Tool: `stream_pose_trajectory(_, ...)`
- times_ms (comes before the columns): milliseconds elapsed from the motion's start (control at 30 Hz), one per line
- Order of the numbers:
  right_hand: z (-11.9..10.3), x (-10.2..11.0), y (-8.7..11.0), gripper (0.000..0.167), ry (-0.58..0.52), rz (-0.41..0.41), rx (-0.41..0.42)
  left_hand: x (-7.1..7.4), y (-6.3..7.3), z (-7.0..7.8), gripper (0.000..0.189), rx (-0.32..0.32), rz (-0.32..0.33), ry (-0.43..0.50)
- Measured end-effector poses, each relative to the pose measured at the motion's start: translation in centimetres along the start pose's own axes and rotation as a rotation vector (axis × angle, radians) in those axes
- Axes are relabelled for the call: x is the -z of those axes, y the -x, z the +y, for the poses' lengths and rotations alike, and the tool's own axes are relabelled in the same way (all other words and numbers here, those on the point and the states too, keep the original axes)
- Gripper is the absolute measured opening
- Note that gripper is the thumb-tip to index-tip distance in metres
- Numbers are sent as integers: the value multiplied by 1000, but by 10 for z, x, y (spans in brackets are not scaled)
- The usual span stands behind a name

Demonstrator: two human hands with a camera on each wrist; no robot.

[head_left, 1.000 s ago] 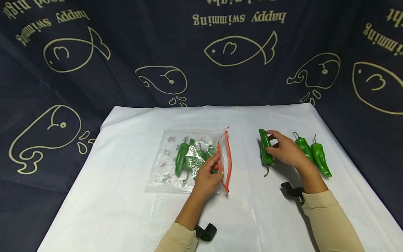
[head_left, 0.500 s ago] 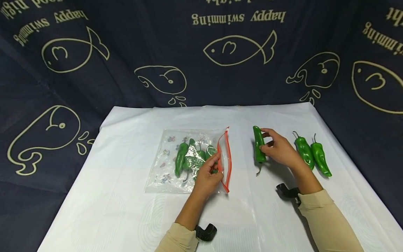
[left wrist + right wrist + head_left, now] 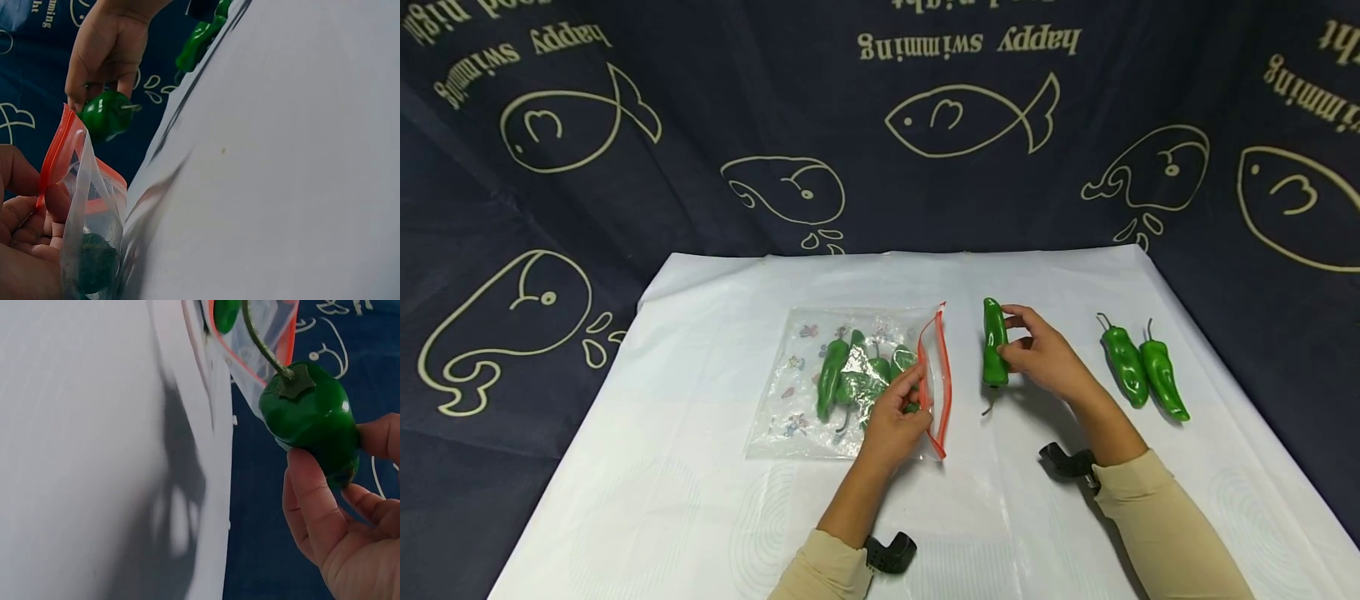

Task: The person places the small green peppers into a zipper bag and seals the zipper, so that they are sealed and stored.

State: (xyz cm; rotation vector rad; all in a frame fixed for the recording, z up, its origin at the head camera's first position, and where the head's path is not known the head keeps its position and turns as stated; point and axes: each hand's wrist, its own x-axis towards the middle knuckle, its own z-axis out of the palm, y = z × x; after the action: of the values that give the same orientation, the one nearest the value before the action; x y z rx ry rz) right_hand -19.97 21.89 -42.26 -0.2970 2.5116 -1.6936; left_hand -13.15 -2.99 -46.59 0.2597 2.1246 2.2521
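In the head view a clear zip bag (image 3: pixel 775 392) with a red-edged mouth lies on its side, several green peppers (image 3: pixel 831 379) inside. My left hand (image 3: pixel 895 421) pinches the upper red edge at the mouth, and the left wrist view shows the mouth parted (image 3: pixel 94 165). Just right of that mouth, my right hand (image 3: pixel 1037 354) holds one green pepper (image 3: pixel 995 342) between thumb and fingers, its stem pointing toward me. Seen from the right wrist, the pepper (image 3: pixel 312 419) is raised above the cloth, its stem overlapping the bag's opening.
Two more green peppers, a left one (image 3: pixel 1125 367) and a right one (image 3: pixel 1165 379), lie side by side at the table's right. A white cloth (image 3: pixel 662 467) covers the table. Behind it hangs a dark blue curtain (image 3: pixel 880 208) with fish and whale drawings.
My right hand has moved left with the pepper, away from the two on the right and nearer the bag's mouth. The left hand and bag have stayed in place.
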Motion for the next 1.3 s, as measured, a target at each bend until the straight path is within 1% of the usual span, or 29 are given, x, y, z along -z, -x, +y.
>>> stream_pose_trajectory(100, 0, -5, -2, 66, -26, -13, -10, 0, -1, -3, 70, -11, -1, -2)
stream_pose_trajectory(200, -1, -11, -5, 66, -55, -17, -20, 1, 0, -3, 70, -24, 1, -3)
stream_pose_trajectory(233, -1, -14, -6, 66, -66, -18, -22, 1, 2, 2, 70, -21, 1, -4)
stream_pose_trajectory(267, -1, -16, -8, 66, -80, -18, -27, 1, 2, 2, 70, -21, 1, -5)
stream_pose_trajectory(433, -4, -28, -11, 67, -146, -10, -19, 2, 2, 1, 70, -17, 1, 0)
stream_pose_trajectory(467, -5, -29, -11, 67, -156, -7, -17, 2, 1, -4, 71, -20, 2, 0)
stream_pose_trajectory(567, -5, -35, -12, 68, -175, -3, -18, 2, 1, -2, 71, -12, 4, -1)
stream_pose_trajectory(600, -5, -37, -12, 68, -180, -3, -20, 2, 1, 0, 71, -12, 1, -5)
stream_pose_trajectory(767, -5, -44, -13, 68, -194, 2, -22, 0, 7, 23, 68, -26, -20, -16)
stream_pose_trajectory(833, -4, -47, -14, 69, -195, 6, -22, -1, 10, 31, 68, -30, -17, -8)
stream_pose_trajectory(933, -5, -52, -14, 69, -199, 5, -21, -1, 11, 34, 68, -14, -15, 6)
stream_pose_trajectory(1033, -5, -57, -14, 67, -210, -9, -20, -1, 9, 30, 66, -6, -12, 10)
stream_pose_trajectory(1233, -7, -67, -11, 67, -227, -56, -26, -1, 1, 4, 64, 11, 9, 5)
stream_pose_trajectory(1300, -7, -69, -10, 68, -224, -69, -31, -1, 0, 0, 64, 9, 12, 6)
